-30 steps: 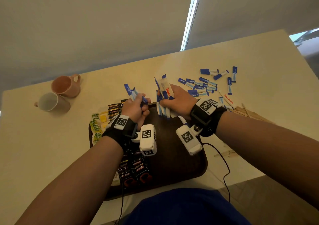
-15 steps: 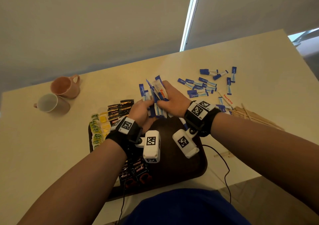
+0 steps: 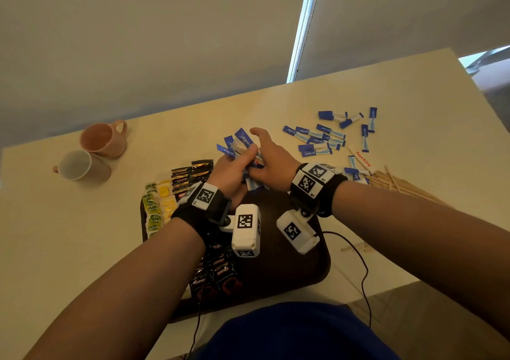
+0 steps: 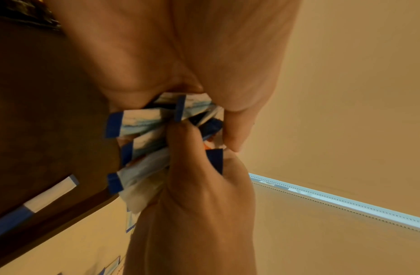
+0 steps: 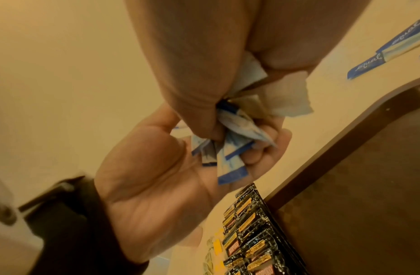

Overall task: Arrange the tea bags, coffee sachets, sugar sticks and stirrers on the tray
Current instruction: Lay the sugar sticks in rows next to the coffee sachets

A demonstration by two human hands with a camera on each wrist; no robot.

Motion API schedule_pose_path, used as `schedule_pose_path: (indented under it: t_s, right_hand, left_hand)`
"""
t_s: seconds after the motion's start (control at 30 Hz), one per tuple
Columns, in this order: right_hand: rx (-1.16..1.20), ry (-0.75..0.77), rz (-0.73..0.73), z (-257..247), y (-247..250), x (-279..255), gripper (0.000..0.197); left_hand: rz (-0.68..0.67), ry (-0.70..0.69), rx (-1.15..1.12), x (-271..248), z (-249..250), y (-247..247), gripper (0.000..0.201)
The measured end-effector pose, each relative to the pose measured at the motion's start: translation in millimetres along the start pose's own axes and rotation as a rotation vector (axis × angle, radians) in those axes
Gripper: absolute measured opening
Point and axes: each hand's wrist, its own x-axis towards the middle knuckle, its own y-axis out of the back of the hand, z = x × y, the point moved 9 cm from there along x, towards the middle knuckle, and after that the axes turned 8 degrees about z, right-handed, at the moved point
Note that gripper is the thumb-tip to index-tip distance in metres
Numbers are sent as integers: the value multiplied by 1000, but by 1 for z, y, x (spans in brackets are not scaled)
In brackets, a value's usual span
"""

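Together, the left hand [image 3: 230, 173] and right hand [image 3: 271, 163] squeeze one bunch of sugar sticks [image 3: 240, 143]. Blue ends say "equal". One loose white stick [image 3: 361, 158] says "Tapa King".

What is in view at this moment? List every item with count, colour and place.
Tray: one, dark brown, table's near edge.
Held sugar sticks: a bunch, blue and white, gripped between both hands above the tray's far edge.
Loose sugar sticks: many, blue and white, scattered on the table right of the hands.
Coffee sachets: a row, black and gold, along the tray's left part.
Tea bags: a row, green and yellow, tray's left edge.
Stirrers: a pile, wooden, on the table at right.
Mugs: two, pink and brown with white inside, far left.
Table: one, cream.
Left hand: grips the bunch.
Right hand: grips the bunch.
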Motion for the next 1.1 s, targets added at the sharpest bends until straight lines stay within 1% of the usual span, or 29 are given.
schedule_pose_path:
  t_s: [0.07,0.2,0.37,0.53,0.7,0.77,0.87,1.0,1.07,1.1]
  right_hand:
    - [-7,26,3,-2,1,0,81]
    - [-32,52,-34,-7,-1,0,80]
    - [-39,46,-55,-7,-5,2,83]
    - [-6,43,-40,-6,-5,1,82]
    - [36,30,-34,-1,-4,-3,74]
    - [38,27,-33,2,-3,-4,67]
    - [-27,61,-1,6,-2,-4,55]
    - [-8,66,14,9,-1,-7,57]
    - [-8,23,21,17,1,-9,57]
    - [-22,3,30,21,3,-10,55]
  left_hand:
    - [43,-2,-8,1,1,5,24]
    - [93,16,-41,1,-1,7,32]
    - [107,-22,21,3,2,9,35]
    - [177,41,-16,5,-2,17,25]
    - [242,125,-55,7,-10,28,22]
    - [271,153,-91,8,-11,33,21]
    - [309,177,-108,7,-11,38,21]
    - [364,171,-108,8,-8,44,18]
    - [374,156,-119,8,-5,49,17]
    - [379,146,-89,9,-4,52,18]
